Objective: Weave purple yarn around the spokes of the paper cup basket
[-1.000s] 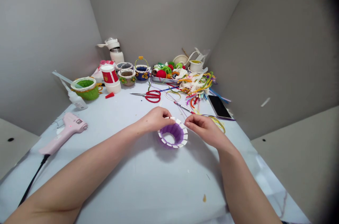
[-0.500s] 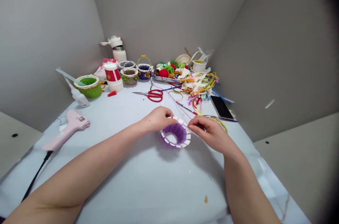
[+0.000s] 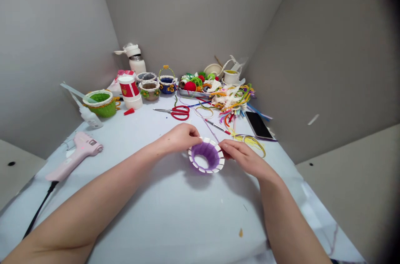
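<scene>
A small paper cup (image 3: 206, 160) cut into white strips, with purple yarn woven round its wall, stands on the white table (image 3: 175, 214) in the middle of the head view. My left hand (image 3: 179, 138) pinches the cup's far left rim with closed fingers. My right hand (image 3: 240, 155) is closed against the cup's right side, fingers pressed on the strips. A thin purple strand (image 3: 208, 127) runs from the cup toward the back of the table.
Red scissors (image 3: 178, 112), a pink glue gun (image 3: 76, 155) with a black cord, a glue bottle (image 3: 89, 116), a green basket (image 3: 100, 103), a red and white cup (image 3: 128, 91), several small finished baskets, a tray of yarn (image 3: 200, 85), a pipe cleaner pile (image 3: 233, 99) and a phone (image 3: 258, 125) lie round about.
My right hand has dropped from above the rim to the cup's right side. The cup has turned and shifted slightly. My left hand stays on the far rim.
</scene>
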Action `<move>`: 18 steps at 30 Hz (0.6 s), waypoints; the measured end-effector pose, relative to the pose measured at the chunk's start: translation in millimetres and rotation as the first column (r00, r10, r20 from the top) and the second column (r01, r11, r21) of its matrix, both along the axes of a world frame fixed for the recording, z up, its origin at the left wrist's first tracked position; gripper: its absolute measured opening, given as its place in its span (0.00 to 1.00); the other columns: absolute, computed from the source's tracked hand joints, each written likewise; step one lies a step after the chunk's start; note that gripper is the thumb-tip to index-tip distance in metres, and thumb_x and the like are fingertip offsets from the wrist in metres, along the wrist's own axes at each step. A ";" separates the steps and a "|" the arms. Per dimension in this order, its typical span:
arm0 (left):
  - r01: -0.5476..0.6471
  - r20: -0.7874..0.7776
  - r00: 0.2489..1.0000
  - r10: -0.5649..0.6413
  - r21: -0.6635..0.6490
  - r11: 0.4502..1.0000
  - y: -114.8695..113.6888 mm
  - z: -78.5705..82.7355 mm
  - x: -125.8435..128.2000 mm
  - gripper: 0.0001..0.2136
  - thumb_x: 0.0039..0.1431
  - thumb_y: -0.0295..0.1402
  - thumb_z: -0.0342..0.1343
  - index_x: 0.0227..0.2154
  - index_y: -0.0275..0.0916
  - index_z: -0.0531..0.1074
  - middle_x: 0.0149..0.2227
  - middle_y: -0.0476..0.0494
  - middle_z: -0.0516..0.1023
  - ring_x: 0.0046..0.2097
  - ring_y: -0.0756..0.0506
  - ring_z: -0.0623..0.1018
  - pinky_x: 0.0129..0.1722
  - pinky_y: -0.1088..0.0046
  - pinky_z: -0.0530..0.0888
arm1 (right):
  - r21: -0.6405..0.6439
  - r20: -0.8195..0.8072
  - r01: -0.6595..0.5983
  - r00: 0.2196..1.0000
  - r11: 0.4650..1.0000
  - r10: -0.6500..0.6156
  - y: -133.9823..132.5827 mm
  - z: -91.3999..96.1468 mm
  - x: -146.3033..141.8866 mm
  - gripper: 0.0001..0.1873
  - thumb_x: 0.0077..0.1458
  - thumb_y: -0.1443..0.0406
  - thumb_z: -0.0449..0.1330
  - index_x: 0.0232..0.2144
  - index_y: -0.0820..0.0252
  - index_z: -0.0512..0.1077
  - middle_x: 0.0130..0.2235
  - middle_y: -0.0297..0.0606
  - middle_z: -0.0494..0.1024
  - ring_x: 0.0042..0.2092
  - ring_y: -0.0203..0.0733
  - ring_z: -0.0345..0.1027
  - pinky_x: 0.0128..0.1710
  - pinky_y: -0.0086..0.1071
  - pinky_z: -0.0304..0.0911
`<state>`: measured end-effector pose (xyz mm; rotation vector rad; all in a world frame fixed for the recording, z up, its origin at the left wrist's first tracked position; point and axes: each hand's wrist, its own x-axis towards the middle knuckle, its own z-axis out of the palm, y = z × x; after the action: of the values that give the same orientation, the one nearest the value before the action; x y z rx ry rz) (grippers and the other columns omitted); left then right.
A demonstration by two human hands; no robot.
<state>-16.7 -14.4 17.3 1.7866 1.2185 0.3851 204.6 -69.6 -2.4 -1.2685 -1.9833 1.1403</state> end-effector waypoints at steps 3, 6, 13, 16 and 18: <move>0.055 -0.048 0.997 -0.057 -0.028 0.998 -1.8 5.6 -3.3 0.06 0.45 0.34 0.53 0.25 0.37 0.70 0.22 0.50 0.71 0.24 0.51 0.70 0.23 0.77 0.65 | 0.008 -0.013 0.030 0.999 1.000 -0.030 -0.8 -0.8 -2.7 0.20 0.64 0.57 0.46 0.28 0.61 0.68 0.29 0.35 0.69 0.31 0.36 0.60 0.32 0.29 0.57; 0.112 -0.081 0.991 -0.110 0.014 0.994 -2.2 6.2 -4.5 0.09 0.45 0.37 0.54 0.28 0.37 0.71 0.25 0.49 0.74 0.26 0.51 0.71 0.23 0.78 0.64 | -0.009 0.007 0.069 0.998 0.998 -0.069 -0.9 -4.9 -8.6 0.16 0.61 0.57 0.51 0.27 0.60 0.69 0.26 0.32 0.67 0.29 0.35 0.58 0.29 0.28 0.55; 0.217 0.007 0.976 -0.218 0.083 0.973 -1.4 -3.1 2.3 0.15 0.46 0.43 0.58 0.33 0.38 0.76 0.32 0.48 0.78 0.32 0.49 0.73 0.28 0.78 0.66 | 0.024 0.044 0.078 0.996 0.997 -0.079 0.6 -7.3 -21.9 0.15 0.60 0.57 0.52 0.28 0.60 0.70 0.25 0.31 0.67 0.28 0.35 0.57 0.27 0.27 0.53; 0.179 0.024 0.983 -0.181 0.079 0.981 0.6 -7.6 2.8 0.14 0.45 0.42 0.59 0.29 0.37 0.76 0.28 0.49 0.77 0.30 0.50 0.73 0.27 0.77 0.66 | 0.050 0.017 0.061 0.998 0.997 -0.062 1.4 -5.1 -17.6 0.18 0.61 0.56 0.50 0.25 0.61 0.67 0.25 0.31 0.65 0.28 0.34 0.57 0.28 0.27 0.53; 0.133 0.046 0.990 -0.135 0.046 0.990 2.3 -9.6 2.2 0.13 0.45 0.41 0.58 0.28 0.35 0.76 0.27 0.49 0.76 0.28 0.50 0.72 0.26 0.77 0.66 | 0.056 0.002 0.053 0.999 0.997 -0.053 2.7 -4.7 -10.8 0.18 0.62 0.56 0.50 0.26 0.61 0.68 0.26 0.32 0.67 0.30 0.35 0.59 0.30 0.27 0.55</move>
<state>-14.5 -12.1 7.7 1.8729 1.0572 0.3770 193.8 -67.0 -7.0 -1.2875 -1.9587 1.0508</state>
